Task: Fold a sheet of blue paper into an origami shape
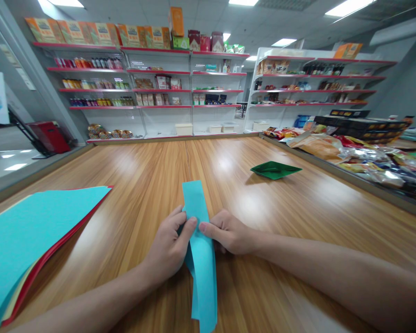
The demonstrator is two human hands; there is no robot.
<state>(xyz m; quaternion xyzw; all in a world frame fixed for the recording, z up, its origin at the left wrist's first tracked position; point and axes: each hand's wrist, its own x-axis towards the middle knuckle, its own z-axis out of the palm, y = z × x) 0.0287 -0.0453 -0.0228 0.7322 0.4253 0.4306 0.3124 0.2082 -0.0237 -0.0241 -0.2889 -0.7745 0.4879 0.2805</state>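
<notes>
A long, folded strip of light-blue paper runs lengthwise in front of me, its layers parting toward the near end. My left hand pinches its left edge, thumb on top and fingers bent beneath. From the other side, my right hand grips the right edge with its thumb close to the left thumb. Both hands are closed on the paper near its middle. The fingers under the strip are partly hidden. Farther off to the right, a folded green paper boat lies on the wooden table.
A stack of coloured sheets, blue on top with red and cream below, lies at the left. Packaged snacks and black boxes crowd the right side. Shelves with bottles and packets stand beyond the table's far edge.
</notes>
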